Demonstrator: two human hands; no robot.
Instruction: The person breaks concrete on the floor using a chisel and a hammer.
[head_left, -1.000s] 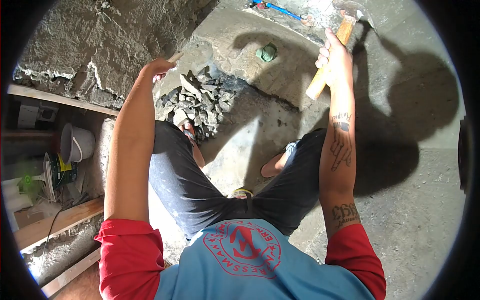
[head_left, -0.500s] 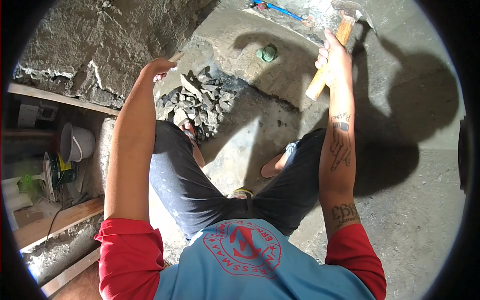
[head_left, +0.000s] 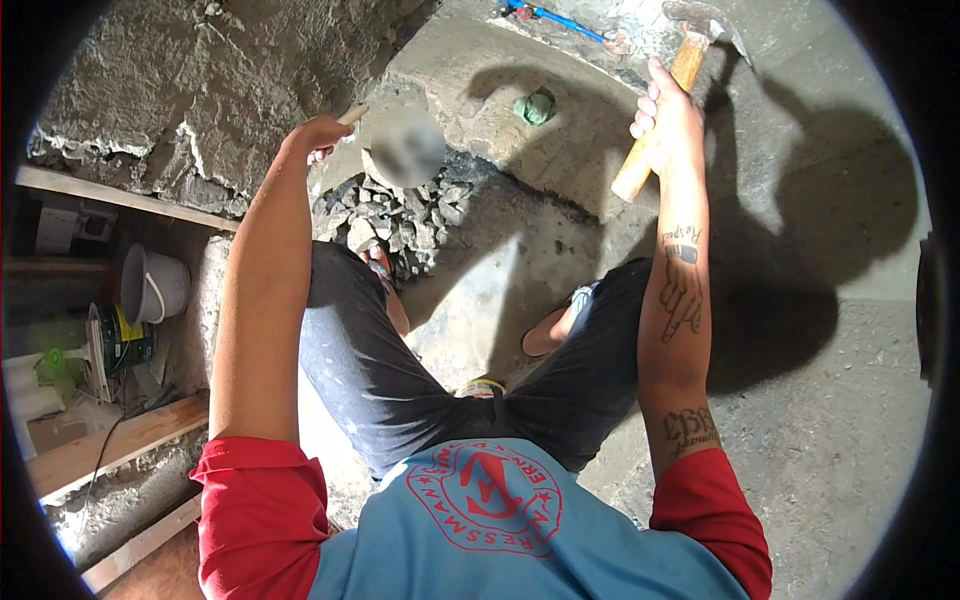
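Note:
My right hand (head_left: 674, 118) is closed around the wooden handle of a hammer (head_left: 634, 176). The hammer's head points away from me, close to the wall at the upper right. On the other side, my left hand (head_left: 318, 138) grips a short pale rod (head_left: 353, 114); most of it is hidden in the fist, so its kind is unclear. Below and right of that hand lies a heap of broken stone pieces (head_left: 395, 215) by my foot. A blurred round patch hides the heap's upper part.
A crumpled green ball (head_left: 535, 106) lies on the concrete ledge ahead. Blue pipe (head_left: 560, 20) runs along the top. At left, a grey bucket (head_left: 155, 284) and a fan (head_left: 100, 350) stand below wooden planks (head_left: 125, 198). A rough wall (head_left: 200, 90) rises at upper left.
Both hands stay in place with the hammer and the pale rod. A blurred round patch now covers the upper part of the stone heap.

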